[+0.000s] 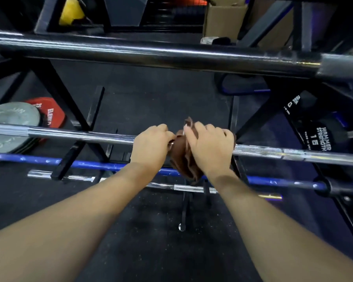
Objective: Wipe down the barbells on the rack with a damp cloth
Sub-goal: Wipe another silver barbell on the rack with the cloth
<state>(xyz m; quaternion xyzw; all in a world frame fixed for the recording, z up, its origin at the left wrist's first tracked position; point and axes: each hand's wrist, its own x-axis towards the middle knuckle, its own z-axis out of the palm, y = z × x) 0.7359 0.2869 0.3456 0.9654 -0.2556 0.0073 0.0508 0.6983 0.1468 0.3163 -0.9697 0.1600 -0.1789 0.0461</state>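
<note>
A brown cloth is bunched round a silver barbell that runs across the middle of the rack. My left hand grips the bar and pinches the cloth's left edge. My right hand wraps over the cloth and the bar just to the right. Below lie a blue barbell and a second silver barbell. A thick black barbell crosses above, closer to the camera.
The black rack frame has crossed legs at left and right. Grey and red weight plates lie on the floor at left. Black Hammer Strength plates stand at right. A cardboard box sits at the back on the dark rubber floor.
</note>
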